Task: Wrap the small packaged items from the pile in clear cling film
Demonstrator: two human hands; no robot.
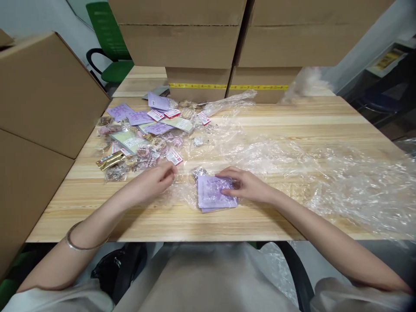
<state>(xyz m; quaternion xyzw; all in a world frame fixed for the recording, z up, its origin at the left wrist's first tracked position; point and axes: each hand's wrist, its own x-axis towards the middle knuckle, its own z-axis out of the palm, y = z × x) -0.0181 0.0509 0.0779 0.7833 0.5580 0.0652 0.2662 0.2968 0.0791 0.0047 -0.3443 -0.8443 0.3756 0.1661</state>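
My right hand [238, 184] grips the right side of a small stack of flat purple packets [211, 195] with printed patterns, its fingers bent over the top and edge. A small clear bag with dark contents [199, 172] pokes out behind the stack. My left hand [165, 177] is closed, fingertips pressed together, beside a red-and-white tag [174, 157] at the near edge of a mixed pile. Whatever it may hold is hidden. In that pile are purple packets [139, 118], a pale green packet [128, 141], a gold packet [111, 160] and several small bagged trinkets.
Crumpled clear plastic wrap [351, 182] spreads over the right half of the wooden table [156, 225]. Large cardboard boxes stand at the back [198, 47] and at the left [42, 99]. A green chair [112, 52] is behind the table.
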